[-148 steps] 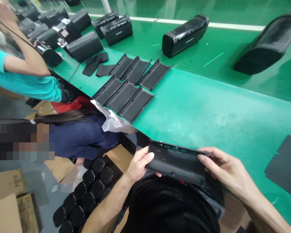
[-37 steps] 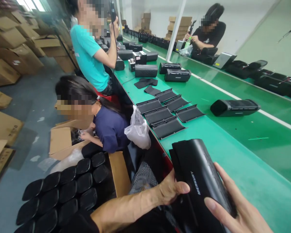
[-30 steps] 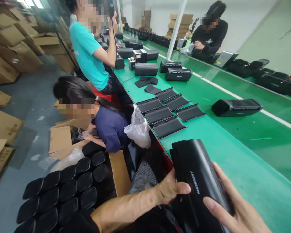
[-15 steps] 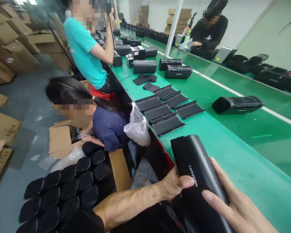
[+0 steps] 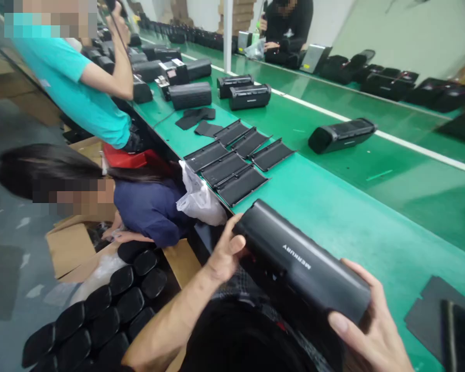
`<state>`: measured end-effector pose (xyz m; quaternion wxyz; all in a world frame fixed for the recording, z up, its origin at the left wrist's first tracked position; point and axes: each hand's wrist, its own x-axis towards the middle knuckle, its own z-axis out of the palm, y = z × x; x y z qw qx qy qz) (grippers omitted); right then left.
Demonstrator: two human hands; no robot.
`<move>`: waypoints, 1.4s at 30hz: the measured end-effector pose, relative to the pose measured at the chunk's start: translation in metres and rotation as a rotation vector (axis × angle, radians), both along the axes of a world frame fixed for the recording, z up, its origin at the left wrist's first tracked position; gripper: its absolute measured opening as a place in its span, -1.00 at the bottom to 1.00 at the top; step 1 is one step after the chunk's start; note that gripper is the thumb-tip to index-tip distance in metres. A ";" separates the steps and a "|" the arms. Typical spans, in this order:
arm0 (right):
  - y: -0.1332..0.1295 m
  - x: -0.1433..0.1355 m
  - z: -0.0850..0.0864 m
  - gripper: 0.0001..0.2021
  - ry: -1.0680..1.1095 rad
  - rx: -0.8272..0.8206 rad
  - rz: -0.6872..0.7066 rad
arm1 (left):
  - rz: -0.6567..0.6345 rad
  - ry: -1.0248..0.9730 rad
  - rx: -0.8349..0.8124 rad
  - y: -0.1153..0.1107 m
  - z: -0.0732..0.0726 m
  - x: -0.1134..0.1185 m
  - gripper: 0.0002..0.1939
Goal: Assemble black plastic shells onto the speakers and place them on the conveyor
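Both my hands hold a black speaker [image 5: 290,258], a long rounded body with white MERKURY lettering on its upper face. My left hand [image 5: 228,250] grips its far left end, thumb on the face and fingers behind the edge. My right hand [image 5: 366,315] wraps round the near right end, thumb on the front side and fingers over the top. The speaker is tilted, above my lap at the table's edge. Just beyond it, several curved black cover panels [image 5: 243,184] lie in rows on the green table [image 5: 333,217].
More black speakers [image 5: 341,135] stand along the green line. Flat dark pads [image 5: 437,315] lie at the right. A white plastic bag [image 5: 201,201] hangs at the table edge. One co-worker [image 5: 147,206] bends over a carton at left; a box of black caps [image 5: 101,325] sits below.
The speaker has turned in my hands from steeply upright to more crosswise, its lettering now facing up. My left hand has shifted to its end. The view has swung right.
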<state>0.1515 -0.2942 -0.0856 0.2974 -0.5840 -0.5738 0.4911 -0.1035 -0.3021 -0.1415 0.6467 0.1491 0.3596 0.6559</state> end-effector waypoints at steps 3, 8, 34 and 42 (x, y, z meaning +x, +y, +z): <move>-0.012 0.024 0.006 -0.11 -0.027 -0.147 0.106 | -0.185 0.256 0.106 -0.015 0.009 -0.042 0.06; -0.040 0.019 0.002 -0.18 -0.015 -0.303 0.142 | -0.362 0.280 -0.040 -0.053 0.002 -0.053 0.05; -0.006 -0.046 -0.168 -0.45 0.297 -1.134 -0.019 | -0.472 0.051 -1.051 -0.129 -0.085 -0.065 -0.44; -0.025 -0.053 -0.165 -0.19 0.505 -0.982 0.049 | -0.350 -0.146 -1.071 -0.151 -0.097 -0.065 -0.46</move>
